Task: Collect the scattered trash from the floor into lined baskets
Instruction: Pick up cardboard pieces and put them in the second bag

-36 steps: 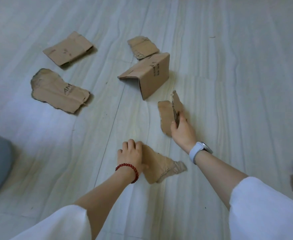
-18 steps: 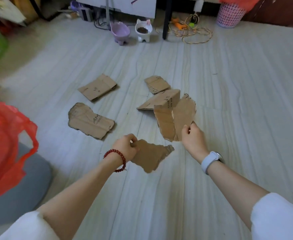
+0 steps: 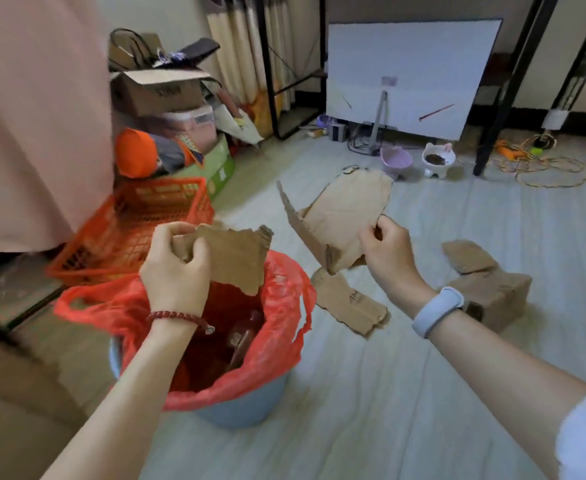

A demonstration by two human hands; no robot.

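Holding torn cardboard over the lined basket, both hands are raised above the floor. The left hand [image 3: 177, 268] curls its fingers and thumb round a ragged cardboard piece [image 3: 236, 258], whose lower edge hangs just above the mouth of the red bag [image 3: 281, 306] lining the blue basket [image 3: 246, 410]; some dark items already lie inside. The right hand [image 3: 386, 251] pinches a larger, bent cardboard sheet [image 3: 340, 216] at its near edge, held to the right of the basket and not yet over it. Neither grip is spread: each is pressed onto its own piece. Risk, as a judgement: the bag's rim sags loosely on the left side, so a wide piece dropped flat could catch on the plastic, drag the lining inward, or slide off onto the floor; the bent sheet looks broader than the opening and would probably need folding or tilting first. Remaining trash lies on the floor to the right: a flat scrap [image 3: 350, 306] just beside the basket, a folded box piece [image 3: 492, 296] and a smaller scrap [image 3: 468, 256] beyond it.
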